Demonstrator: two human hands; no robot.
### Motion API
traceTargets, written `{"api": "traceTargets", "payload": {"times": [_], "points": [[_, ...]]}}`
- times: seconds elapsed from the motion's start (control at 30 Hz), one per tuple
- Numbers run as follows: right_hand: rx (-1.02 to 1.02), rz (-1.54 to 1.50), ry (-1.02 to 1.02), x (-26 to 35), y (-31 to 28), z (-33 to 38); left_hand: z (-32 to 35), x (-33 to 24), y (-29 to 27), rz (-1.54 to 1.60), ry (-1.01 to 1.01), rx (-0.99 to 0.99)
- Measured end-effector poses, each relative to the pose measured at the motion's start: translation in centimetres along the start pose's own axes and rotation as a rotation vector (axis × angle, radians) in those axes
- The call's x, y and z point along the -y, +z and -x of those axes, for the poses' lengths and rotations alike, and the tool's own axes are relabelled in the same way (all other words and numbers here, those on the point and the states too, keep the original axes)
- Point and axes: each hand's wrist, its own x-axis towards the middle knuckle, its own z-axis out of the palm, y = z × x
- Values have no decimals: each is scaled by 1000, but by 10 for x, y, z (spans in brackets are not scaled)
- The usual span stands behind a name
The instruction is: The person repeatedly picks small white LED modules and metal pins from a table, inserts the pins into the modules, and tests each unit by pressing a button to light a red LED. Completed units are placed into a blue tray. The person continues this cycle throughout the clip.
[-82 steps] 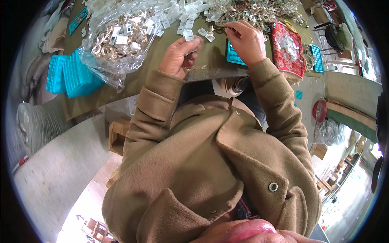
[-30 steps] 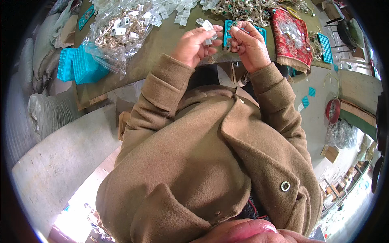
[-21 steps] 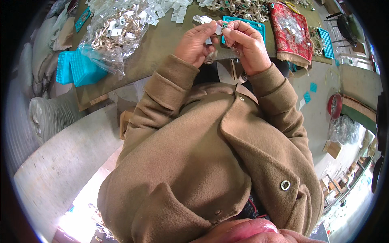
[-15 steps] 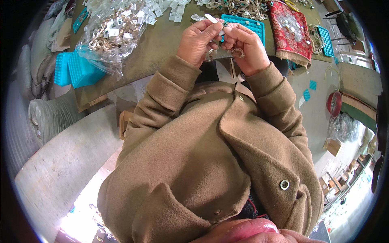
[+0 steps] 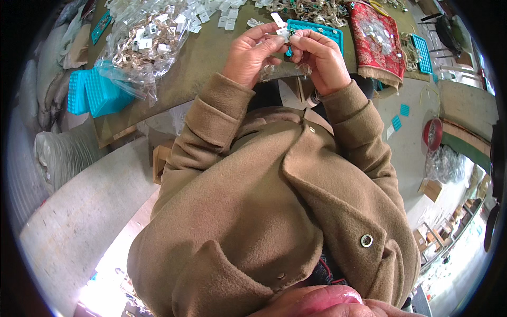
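Above the front edge of the table my two hands meet, fingertips nearly touching. My left hand (image 5: pixel 252 55) pinches a small white card (image 5: pixel 278 21) between thumb and fingers; the card sticks up past the fingertips. My right hand (image 5: pixel 325 57) is closed, thumb against forefinger, on a small piece with a dark green spot (image 5: pixel 292 32) beside the card. Pale, see-through loops of cord (image 5: pixel 303 69) hang beneath the hands. How the cord joins the card is too small to tell. Just behind the right fingers lies a turquoise tray (image 5: pixel 331 35) with small pieces in it.
On the left, a clear plastic bag (image 5: pixel 158 58) holds tan cord loops with white cards. Turquoise trays (image 5: pixel 108 95) stand at the table's left corner. Loose white cards (image 5: pixel 228 22) and a heap of cords (image 5: pixel 314 11) lie farther back. A red patterned cloth (image 5: pixel 369 58) drapes at right.
The white card has tipped more upright in my left hand, and the left hand has shifted slightly left. My right hand keeps its pinch in nearly the same place.
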Motion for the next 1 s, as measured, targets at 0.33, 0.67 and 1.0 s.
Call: {"api": "traceTargets", "payload": {"times": [0.33,0.67,1.0], "points": [[11,57,-50,-5,-1,-2,1,0,-2,-82,44,-21],[1,152,-49,-4,2,1,2,-4,-2,-235,170,-51],[-20,168,-146,-9,-1,-7,3,6,16,-490,318,-153]]}}
